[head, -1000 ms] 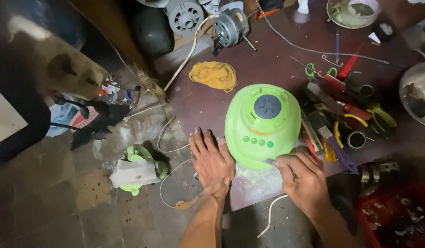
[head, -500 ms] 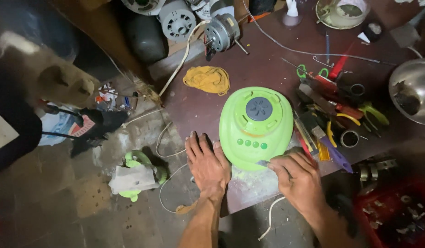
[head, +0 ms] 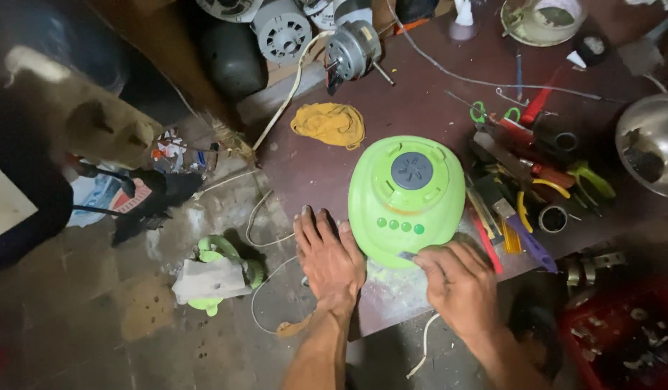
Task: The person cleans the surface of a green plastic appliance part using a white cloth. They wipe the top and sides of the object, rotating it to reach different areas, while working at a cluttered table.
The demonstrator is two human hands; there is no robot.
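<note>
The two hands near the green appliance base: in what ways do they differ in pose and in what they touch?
The left hand lies flat, palm down, fingers spread, on the table edge beside the green appliance base. The right hand is curled, pinching a small thin tool against the base's front edge. The left hand holds nothing. Both hands are bare.

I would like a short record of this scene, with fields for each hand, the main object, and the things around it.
Left hand: flat on the table edge, palm down, beside the green appliance base, holding nothing.
Right hand: presses a small thin blade against the base's front rim.
Green appliance base: round, grey hub on top, a row of green buttons in front.
Table: dark red, cluttered.
Right of base: pile of hand tools.
Behind base: yellow cloth, electric motor.
</note>
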